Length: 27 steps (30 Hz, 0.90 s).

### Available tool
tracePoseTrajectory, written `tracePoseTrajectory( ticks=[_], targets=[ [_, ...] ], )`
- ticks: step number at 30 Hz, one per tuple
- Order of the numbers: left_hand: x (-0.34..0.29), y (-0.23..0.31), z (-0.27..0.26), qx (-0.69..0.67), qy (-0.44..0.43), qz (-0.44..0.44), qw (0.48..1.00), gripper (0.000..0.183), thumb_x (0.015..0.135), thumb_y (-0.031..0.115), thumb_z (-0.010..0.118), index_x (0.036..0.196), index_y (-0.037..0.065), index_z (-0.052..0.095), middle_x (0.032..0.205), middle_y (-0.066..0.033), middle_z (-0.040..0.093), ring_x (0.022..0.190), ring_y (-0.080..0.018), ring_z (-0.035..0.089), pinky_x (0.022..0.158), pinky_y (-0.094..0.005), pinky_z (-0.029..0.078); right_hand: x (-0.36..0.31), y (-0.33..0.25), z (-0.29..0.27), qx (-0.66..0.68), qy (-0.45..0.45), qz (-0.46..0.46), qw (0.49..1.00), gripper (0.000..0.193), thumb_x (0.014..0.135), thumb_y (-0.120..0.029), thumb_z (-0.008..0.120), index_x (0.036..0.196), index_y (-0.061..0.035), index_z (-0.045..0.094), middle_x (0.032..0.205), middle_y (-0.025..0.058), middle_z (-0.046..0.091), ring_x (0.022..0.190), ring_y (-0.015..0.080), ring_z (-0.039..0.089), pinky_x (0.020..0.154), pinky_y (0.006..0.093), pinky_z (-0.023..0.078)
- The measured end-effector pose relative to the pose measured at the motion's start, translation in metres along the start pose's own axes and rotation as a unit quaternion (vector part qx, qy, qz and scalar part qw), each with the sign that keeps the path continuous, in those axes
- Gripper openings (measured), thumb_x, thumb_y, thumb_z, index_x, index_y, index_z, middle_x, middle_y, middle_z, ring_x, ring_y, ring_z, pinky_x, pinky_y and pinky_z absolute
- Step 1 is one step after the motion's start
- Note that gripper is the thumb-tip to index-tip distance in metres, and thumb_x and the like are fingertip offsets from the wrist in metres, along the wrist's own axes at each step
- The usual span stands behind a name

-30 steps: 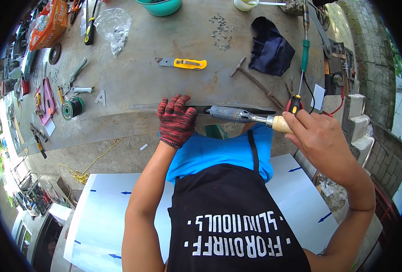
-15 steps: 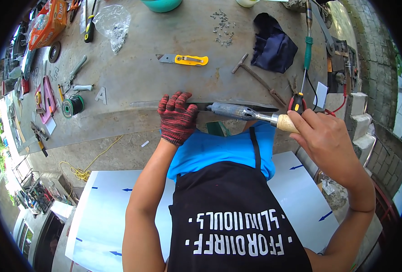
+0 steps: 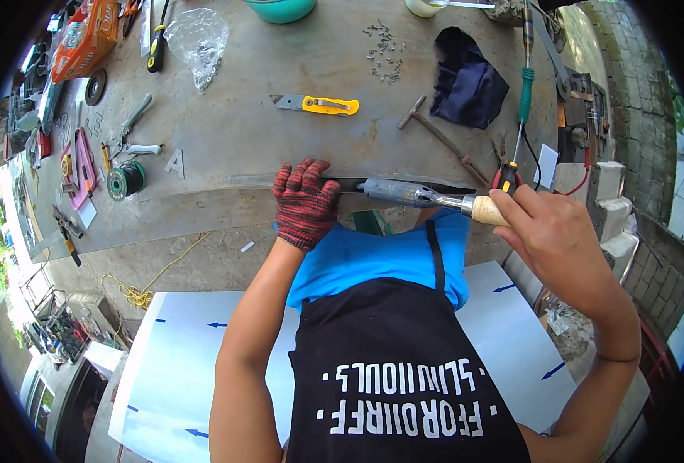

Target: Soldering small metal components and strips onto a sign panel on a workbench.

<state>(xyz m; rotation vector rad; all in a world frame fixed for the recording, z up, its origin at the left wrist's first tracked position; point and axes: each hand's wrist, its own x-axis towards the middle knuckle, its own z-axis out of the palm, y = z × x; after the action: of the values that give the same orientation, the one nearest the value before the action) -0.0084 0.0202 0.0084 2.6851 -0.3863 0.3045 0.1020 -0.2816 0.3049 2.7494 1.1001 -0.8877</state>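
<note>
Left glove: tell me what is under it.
A dark strip shows right of the left glove, and the table shows ahead of it. Whatever lies directly beneath the glove is covered; how far the strip runs there cannot be seen.

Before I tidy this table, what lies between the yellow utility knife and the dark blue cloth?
In the head view, the hammer's head lies between the knife and the cloth.
</note>
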Motion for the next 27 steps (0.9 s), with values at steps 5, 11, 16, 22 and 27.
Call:
tracePoseTrajectory(
  ticks=[5, 11, 16, 22, 27],
  targets=[
    [-0.001, -0.001, 0.002, -0.001, 0.002, -0.002, 1.000, 0.031, 0.069, 0.022, 0.081, 0.096, 0.023, 0.066, 0.136, -0.0049, 0.065, 0.135, -0.0324, 0.056, 0.118, -0.0597, 0.034, 0.002, -0.001, -0.002, -0.008, -0.010, -0.004, 1.000, 0.046, 0.095, -0.020, 0.076, 0.134, -0.0004, 0.062, 0.096, 0.0100, 0.060, 0.082, 0.0263, 0.065, 0.072, 0.0411, 0.052],
    [-0.002, 0.001, 0.000, -0.003, -0.004, -0.003, 1.000, 0.032, 0.070, 0.022, 0.081, 0.097, 0.023, 0.066, 0.137, -0.0044, 0.065, 0.135, -0.0325, 0.056, 0.118, -0.0601, 0.034, 0.003, -0.002, -0.002, -0.021, -0.004, -0.019, 1.000, 0.040, 0.097, -0.020, 0.072, 0.129, 0.0021, 0.062, 0.092, 0.0102, 0.060, 0.081, 0.0261, 0.066, 0.070, 0.0410, 0.052],
    [-0.002, 0.001, 0.001, 0.003, -0.004, -0.004, 1.000, 0.032, 0.070, 0.023, 0.081, 0.097, 0.023, 0.065, 0.138, -0.0043, 0.065, 0.135, -0.0324, 0.056, 0.118, -0.0599, 0.034, 0.002, -0.003, -0.001, -0.036, 0.000, -0.024, 0.999, 0.043, 0.098, -0.019, 0.072, 0.132, 0.0045, 0.063, 0.091, 0.0097, 0.060, 0.080, 0.0248, 0.065, 0.069, 0.0403, 0.051],
    [-0.003, 0.000, 0.002, 0.001, -0.005, -0.004, 1.000, 0.032, 0.071, 0.024, 0.081, 0.097, 0.024, 0.064, 0.138, -0.0042, 0.065, 0.136, -0.0324, 0.056, 0.118, -0.0601, 0.034, 0.000, -0.008, -0.002, -0.067, 0.000, -0.037, 0.997, 0.043, 0.097, -0.014, 0.070, 0.133, 0.0078, 0.064, 0.091, 0.0092, 0.059, 0.078, 0.0226, 0.062, 0.068, 0.0388, 0.050],
    [-0.003, 0.000, 0.001, -0.002, -0.006, -0.007, 1.000, 0.031, 0.070, 0.023, 0.081, 0.097, 0.024, 0.064, 0.138, -0.0044, 0.065, 0.136, -0.0327, 0.056, 0.118, -0.0603, 0.034, -0.001, -0.011, -0.003, -0.081, -0.010, -0.044, 0.996, 0.042, 0.096, -0.008, 0.067, 0.134, 0.0095, 0.064, 0.090, 0.0102, 0.059, 0.075, 0.0225, 0.062, 0.065, 0.0382, 0.050]
  ],
)
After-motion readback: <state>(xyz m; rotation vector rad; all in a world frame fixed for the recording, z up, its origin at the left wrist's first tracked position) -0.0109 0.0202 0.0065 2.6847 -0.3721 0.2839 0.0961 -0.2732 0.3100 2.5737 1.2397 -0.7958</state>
